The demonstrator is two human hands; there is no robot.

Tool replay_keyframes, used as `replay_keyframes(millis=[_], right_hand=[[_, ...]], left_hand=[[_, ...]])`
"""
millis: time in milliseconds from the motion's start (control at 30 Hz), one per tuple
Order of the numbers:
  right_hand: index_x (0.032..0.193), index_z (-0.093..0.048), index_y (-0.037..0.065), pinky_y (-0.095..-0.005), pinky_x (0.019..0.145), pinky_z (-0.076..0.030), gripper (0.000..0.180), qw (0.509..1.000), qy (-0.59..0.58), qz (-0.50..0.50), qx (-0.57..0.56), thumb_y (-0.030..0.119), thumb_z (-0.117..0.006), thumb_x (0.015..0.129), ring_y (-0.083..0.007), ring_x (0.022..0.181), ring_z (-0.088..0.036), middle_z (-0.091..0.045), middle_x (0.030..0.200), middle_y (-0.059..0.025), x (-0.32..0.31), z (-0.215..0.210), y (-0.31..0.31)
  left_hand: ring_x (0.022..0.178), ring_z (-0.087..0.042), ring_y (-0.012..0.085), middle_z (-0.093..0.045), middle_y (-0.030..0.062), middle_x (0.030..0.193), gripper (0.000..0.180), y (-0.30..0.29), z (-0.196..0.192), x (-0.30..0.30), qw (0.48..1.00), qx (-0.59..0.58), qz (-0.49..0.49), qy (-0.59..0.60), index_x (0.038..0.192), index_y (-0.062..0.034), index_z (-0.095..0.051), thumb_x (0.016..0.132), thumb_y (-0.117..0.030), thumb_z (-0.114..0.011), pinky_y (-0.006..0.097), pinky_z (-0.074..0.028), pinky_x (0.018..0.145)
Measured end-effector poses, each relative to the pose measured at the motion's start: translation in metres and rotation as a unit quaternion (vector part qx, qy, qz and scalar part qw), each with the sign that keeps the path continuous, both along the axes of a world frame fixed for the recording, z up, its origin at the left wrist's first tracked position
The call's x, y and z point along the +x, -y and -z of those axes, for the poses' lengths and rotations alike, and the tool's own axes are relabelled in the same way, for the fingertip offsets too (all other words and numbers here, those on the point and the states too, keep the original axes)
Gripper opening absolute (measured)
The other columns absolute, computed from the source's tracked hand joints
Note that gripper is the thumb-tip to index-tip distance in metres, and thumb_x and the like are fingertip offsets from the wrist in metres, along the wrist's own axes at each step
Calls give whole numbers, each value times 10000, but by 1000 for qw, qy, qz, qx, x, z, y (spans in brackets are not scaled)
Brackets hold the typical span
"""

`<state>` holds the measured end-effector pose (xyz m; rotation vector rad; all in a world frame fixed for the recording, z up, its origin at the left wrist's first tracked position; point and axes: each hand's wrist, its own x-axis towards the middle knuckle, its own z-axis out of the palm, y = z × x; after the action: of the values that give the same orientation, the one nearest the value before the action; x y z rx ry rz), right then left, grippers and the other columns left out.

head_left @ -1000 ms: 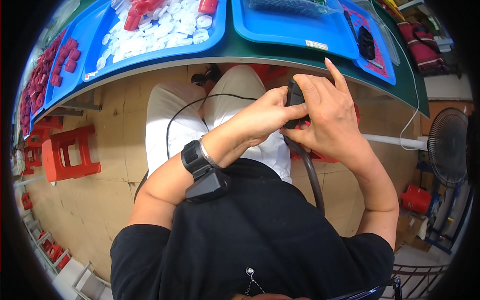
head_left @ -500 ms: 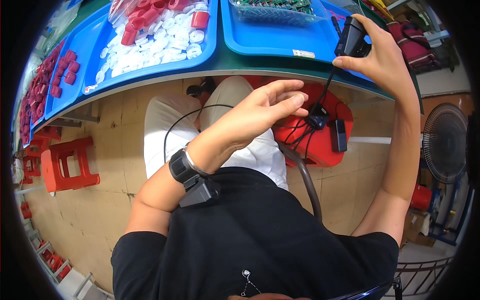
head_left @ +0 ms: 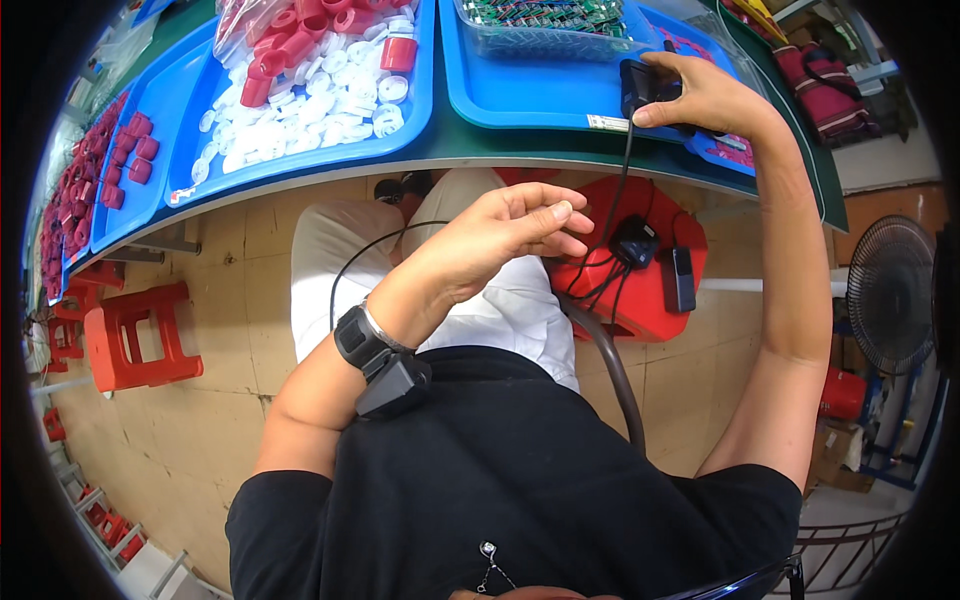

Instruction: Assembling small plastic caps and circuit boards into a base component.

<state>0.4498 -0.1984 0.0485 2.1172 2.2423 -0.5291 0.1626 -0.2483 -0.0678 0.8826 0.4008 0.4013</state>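
My right hand (head_left: 700, 95) holds a small black box-shaped device (head_left: 636, 88) between thumb and fingers, over the near right corner of a blue tray (head_left: 530, 112). A black cable (head_left: 623, 170) hangs from the device toward a red stool (head_left: 640, 300). My left hand (head_left: 515, 225) hovers above my lap, holding nothing, its fingers loosely bent and somewhat apart. On my left wrist sits a black strap (head_left: 358, 338) with a black box-shaped unit (head_left: 393, 384) attached. A silvery bracelet (head_left: 385, 328) lies beside the strap.
Left of centre, a blue tray (head_left: 300, 155) bears white plastic discs (head_left: 320, 110) and red cylindrical caps (head_left: 398, 54). A clear box of green circuit boards (head_left: 545, 30) stands on the middle tray. Black devices with cables (head_left: 635, 240) rest on the stool. A fan (head_left: 890, 290) stands at right.
My right hand has moved left with the black device, which has turned, and its cable now hangs from it more steeply. My left hand has shifted slightly left and down.
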Motion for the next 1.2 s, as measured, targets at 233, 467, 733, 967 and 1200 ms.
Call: replay_keyframes(millis=[233,467,733,967,1200], right_hand=[[1344,-467,-49,-364,973,-438,887,997,-3,-24,79,454,-796,692,-300,1138,-583,-580,1254,-235,-3,-19,21],[1114,-616,3,-374,816,-505,412,946,-192,-181,189,186,-762,776,-285,949,-643,-660,1050,-158,-134,3,103],[1215,-428,1,-343,821,-511,625,905,-411,-87,-69,316,-778,803,-254,957,-632,-600,1087,-163,-234,118,154],[1201,-443,-37,-263,756,-497,524,738,-646,105,-167,186,-750,840,-124,836,-615,-636,915,-99,-246,137,136],[1140,-564,-35,-258,747,-515,411,722,-647,86,-230,98,-735,791,-121,806,-630,-647,915,-69,-225,148,129]], left_hand=[[1015,-645,219,-627,148,1158,420,-15,6,-10,1000,-9,-20,20,1257,8,-521,959,-281,-582,350,-491,931],[946,-661,195,-657,141,1065,342,-22,33,1,997,-55,-15,42,1180,22,-572,952,-233,-584,299,-533,833],[917,-676,190,-690,112,1004,310,-46,52,-3,991,82,43,-94,1074,9,-624,973,-276,-557,294,-535,816],[899,-680,207,-688,129,982,222,-62,64,-21,956,170,-96,-217,1093,2,-622,929,-144,-585,303,-536,779],[804,-679,270,-701,143,900,196,-46,90,-21,836,385,-261,-291,1034,-30,-665,916,-126,-541,365,-523,714]])
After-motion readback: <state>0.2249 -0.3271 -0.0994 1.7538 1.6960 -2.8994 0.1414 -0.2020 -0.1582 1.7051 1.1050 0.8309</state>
